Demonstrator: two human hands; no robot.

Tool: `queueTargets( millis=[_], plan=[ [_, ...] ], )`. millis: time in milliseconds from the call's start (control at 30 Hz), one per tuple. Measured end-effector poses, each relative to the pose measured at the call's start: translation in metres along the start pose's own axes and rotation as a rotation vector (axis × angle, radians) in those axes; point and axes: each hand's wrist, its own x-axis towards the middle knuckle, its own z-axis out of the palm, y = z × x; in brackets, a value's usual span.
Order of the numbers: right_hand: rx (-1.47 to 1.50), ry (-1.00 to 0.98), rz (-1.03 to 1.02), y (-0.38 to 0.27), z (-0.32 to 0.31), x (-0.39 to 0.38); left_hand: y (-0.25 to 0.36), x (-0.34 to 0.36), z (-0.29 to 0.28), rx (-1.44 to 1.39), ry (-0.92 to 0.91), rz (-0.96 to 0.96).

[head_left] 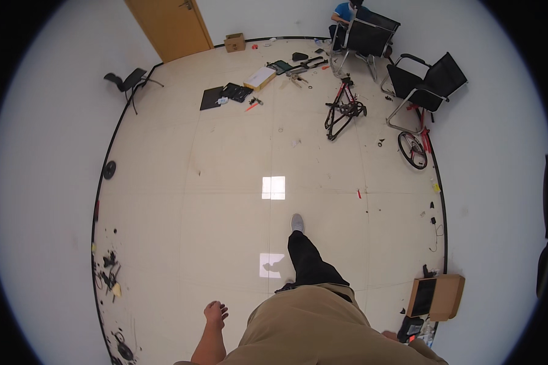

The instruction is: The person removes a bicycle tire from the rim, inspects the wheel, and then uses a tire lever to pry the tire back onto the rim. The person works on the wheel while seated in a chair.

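My left hand [215,312] hangs beside my body over the tiled floor. Its fingers are loosely bent, a little apart, with nothing between them. Only a small part of my right hand [389,335] shows past the right side of my tan shirt [310,319], and its fingers are hidden. Close by it is a black object [410,328] with a red-orange patch; whether I hold it or it lies on the floor, I cannot tell. One grey shoe [297,222] is stretched out ahead of me, mid-step.
A bicycle frame [345,109] and a small wheel [412,150] lie ahead right, near black chairs [429,82]. A person [343,13] sits at the far wall. Tool cases [236,92] lie farther ahead. An opened cardboard box [447,297] is at right; loose parts [111,277] line the left wall.
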Motion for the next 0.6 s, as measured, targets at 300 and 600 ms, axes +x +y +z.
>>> queueTargets(
  millis=[300, 600],
  plan=[
    [0.952, 0.226, 0.105, -0.39, -0.273, 0.374, 0.235, 0.015, 0.133, 0.257, -0.244, 0.37],
    [0.849, 0.3, -0.041, -0.609, -0.452, 0.51, 0.253, 0.065, 0.136, 0.049, -0.032, -0.002]
  ],
)
